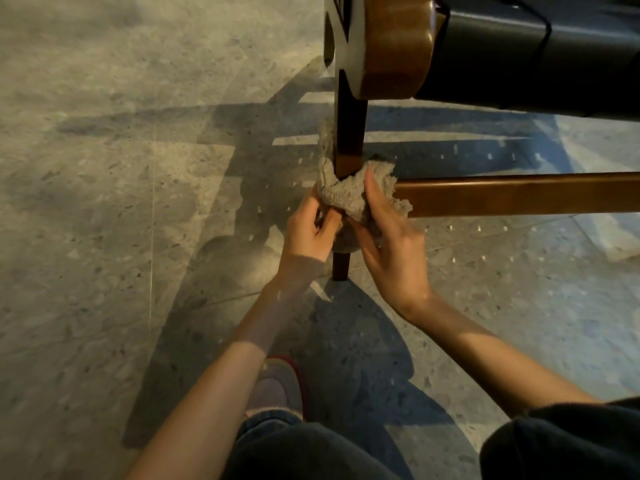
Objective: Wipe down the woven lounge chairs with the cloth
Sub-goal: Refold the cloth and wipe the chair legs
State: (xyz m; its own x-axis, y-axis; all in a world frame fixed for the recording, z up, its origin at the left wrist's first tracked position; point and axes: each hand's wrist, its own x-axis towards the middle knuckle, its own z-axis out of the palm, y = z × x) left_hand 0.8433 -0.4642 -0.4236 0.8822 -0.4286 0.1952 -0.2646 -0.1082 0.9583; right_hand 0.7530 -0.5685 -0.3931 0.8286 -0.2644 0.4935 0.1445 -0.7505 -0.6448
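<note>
Hugging the chair leg (350, 133), the cloth (346, 199) bunches. Left hand (308, 237) pinches it at seven o'clock, right hand (394, 258) grips at four.

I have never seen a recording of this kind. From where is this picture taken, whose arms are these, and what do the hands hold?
There is no machine here. A person wears a camera on the head, and it looks forward and down, so the two arms you see are that person's own. The left hand and the right hand both grip a grey cloth, which is wrapped around a wooden chair leg at the place where a wooden side rail joins it. Above them is the chair's dark woven seat. The chair stands on a speckled stone floor. Near the bottom you see the person's own shoe.
</note>
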